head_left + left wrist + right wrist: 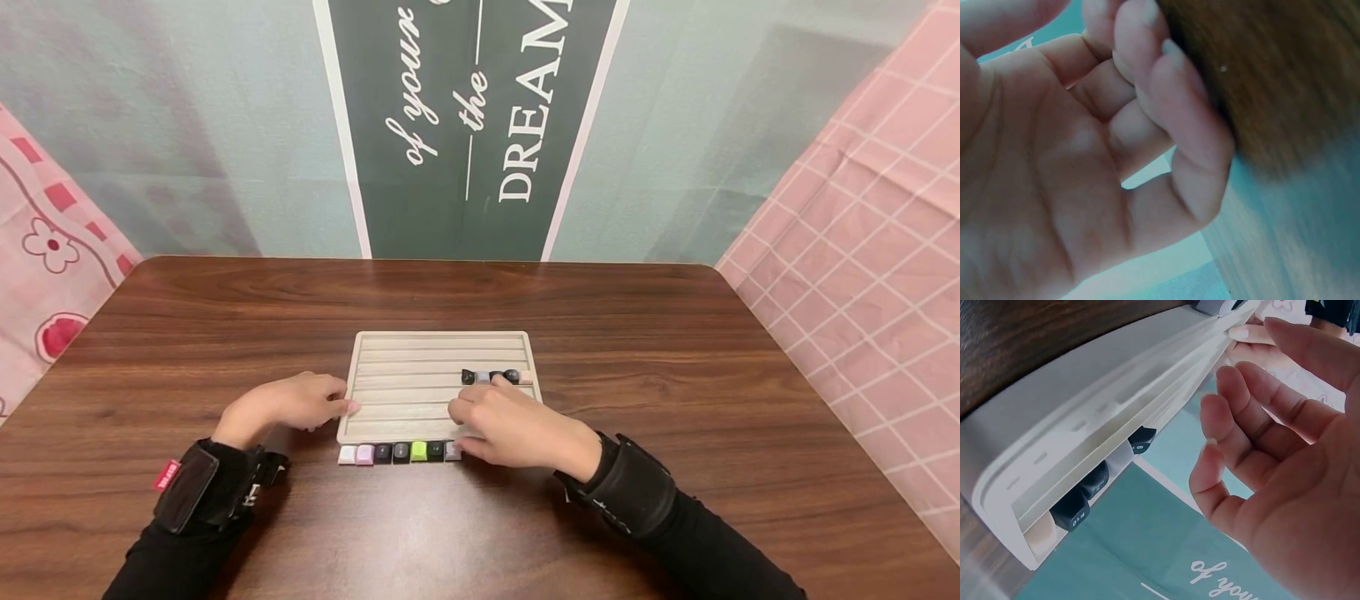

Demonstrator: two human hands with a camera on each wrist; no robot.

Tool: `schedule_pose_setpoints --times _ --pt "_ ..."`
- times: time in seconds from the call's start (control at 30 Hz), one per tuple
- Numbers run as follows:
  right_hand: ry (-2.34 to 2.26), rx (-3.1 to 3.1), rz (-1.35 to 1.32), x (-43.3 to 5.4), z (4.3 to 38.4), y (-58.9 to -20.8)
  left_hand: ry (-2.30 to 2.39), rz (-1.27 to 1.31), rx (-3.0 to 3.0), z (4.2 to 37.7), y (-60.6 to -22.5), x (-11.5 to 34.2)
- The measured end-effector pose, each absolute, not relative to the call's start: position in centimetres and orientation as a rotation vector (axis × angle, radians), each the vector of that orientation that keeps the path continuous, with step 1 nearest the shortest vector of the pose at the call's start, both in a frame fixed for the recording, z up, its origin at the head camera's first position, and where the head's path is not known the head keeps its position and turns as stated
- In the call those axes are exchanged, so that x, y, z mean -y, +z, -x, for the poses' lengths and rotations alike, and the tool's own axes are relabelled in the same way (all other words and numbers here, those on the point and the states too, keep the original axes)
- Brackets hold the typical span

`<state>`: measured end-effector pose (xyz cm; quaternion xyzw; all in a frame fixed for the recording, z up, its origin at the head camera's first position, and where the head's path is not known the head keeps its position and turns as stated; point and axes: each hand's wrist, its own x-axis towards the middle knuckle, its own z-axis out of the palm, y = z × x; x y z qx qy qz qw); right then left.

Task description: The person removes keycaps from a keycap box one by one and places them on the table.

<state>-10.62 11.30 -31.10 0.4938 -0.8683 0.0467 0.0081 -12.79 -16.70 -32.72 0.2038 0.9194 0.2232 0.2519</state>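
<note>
A cream ridged tray [405, 383] lies on the table. My left hand [300, 400] grips its left rim, thumb over the edge; in the left wrist view its fingers [1188, 119] are curled. Along the tray's near edge runs a row of keycaps, among them a white keycap [347, 455], a pink keycap [364, 454], a lime green keycap [418, 451] and a grey keycap [452, 451]. My right hand [510, 425] hovers over the tray's near right part, thumb beside the grey keycap, fingers loosely bent with nothing between them.
Inside the tray, toward its right side, sits a short row of keycaps: black ones [1072, 511], a pale grey one [1121, 455] and a peach one [1041, 539]. The brown wooden table [637, 350] extends around the tray, with printed cloth [285, 125] hanging behind.
</note>
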Motion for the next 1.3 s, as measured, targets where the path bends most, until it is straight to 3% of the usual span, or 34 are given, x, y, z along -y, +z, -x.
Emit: schedule_pose_setpoints --times 1.3 --pt "0.254 2.87 -1.175 -12.3 14.5 -30.9 0.612 -0.549 -2.491 12.9 -32.7 16.7"
